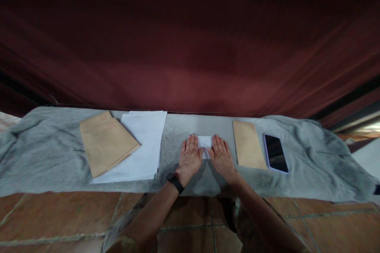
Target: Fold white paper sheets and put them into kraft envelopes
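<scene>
Paper, small and white (204, 142), lies just below the centre of the frame, directly under and between both hands. We see the left hand (190, 158) laid flat over its left end and the right hand (221, 158) over its right end, so neither is nearer: the sheet is in contact with both. Each hand is palm down, fingers straight and almost side by side, pointing toward the top of the frame, with the thumb angled inward across the white surface; we see nothing pinched. The paper's long axis seems to run left to right across the frame, square to the fingers, though the hands cover its ends and we cannot be sure of its full length.

Around it, we find grey cloth (308, 154) spread across the frame. Left of centre lie larger white sheets (142, 146), with brown envelopes (107, 144) overlapping their left side. Right of centre, a single brown envelope (249, 145) lies near the right hand, its long side running up and down the frame at a slight tilt, and just beyond it rests a phone (276, 153), dark screen up.
</scene>
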`<action>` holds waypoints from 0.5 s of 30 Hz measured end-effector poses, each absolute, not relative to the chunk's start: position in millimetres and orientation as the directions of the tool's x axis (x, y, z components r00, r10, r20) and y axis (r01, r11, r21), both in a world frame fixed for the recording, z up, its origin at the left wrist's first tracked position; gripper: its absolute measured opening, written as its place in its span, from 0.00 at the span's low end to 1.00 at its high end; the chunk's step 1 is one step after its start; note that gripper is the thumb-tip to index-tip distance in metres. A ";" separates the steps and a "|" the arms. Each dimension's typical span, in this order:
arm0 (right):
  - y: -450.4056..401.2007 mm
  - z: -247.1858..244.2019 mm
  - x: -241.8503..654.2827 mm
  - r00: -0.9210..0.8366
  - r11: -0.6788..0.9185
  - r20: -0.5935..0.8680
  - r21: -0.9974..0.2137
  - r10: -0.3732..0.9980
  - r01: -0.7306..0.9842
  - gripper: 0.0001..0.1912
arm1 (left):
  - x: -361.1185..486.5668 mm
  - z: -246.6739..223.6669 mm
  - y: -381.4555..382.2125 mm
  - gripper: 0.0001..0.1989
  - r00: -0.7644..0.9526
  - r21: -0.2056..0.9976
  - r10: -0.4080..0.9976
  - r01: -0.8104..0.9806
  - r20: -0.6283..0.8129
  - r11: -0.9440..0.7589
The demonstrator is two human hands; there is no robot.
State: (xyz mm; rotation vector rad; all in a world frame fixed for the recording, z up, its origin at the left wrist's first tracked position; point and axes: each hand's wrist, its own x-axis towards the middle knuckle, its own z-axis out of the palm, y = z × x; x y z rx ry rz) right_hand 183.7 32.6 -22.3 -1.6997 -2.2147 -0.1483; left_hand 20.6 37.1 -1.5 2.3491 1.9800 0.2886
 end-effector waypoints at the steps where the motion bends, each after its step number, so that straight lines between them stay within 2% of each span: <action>1: 32.5 -23.4 185.4 -0.210 0.265 0.340 -0.123 0.917 0.956 0.31 | 19.4 -0.4 36.7 0.30 0.134 0.164 0.985 0.975 0.107 -0.150; 3: 32.4 -25.2 188.6 -0.197 0.253 0.351 -0.119 0.915 0.960 0.32 | 16.5 3.3 36.4 0.29 0.077 0.186 0.990 0.978 0.115 -0.098; 5: 32.4 -26.1 191.0 -0.192 0.249 0.357 -0.121 0.914 0.961 0.32 | 12.0 8.7 38.1 0.29 0.025 0.257 0.992 0.965 0.120 -0.056; 8: 32.9 -26.0 191.8 -0.170 0.233 0.349 -0.146 0.922 0.962 0.32 | 1.4 17.5 45.2 0.26 -0.037 0.503 0.995 0.864 0.089 -0.013; 10: 33.2 -25.0 190.8 -0.155 0.220 0.333 -0.168 0.930 0.961 0.32 | -6.5 23.3 50.8 0.24 -0.085 0.726 0.996 0.686 0.024 0.041; 12: 33.2 -23.5 189.3 -0.141 0.209 0.324 -0.183 0.936 0.961 0.31 | -12.8 29.2 54.6 0.25 -0.145 0.902 0.984 0.403 -0.103 0.154; 13: 33.0 -22.7 188.5 -0.137 0.205 0.323 -0.189 0.936 0.960 0.31 | -14.9 32.3 55.5 0.26 -0.170 0.943 0.967 0.243 -0.188 0.226; 15: 32.4 -21.2 187.1 -0.127 0.200 0.324 -0.201 0.937 0.959 0.31 | -16.8 38.0 55.7 0.28 -0.206 0.934 0.911 -0.044 -0.357 0.356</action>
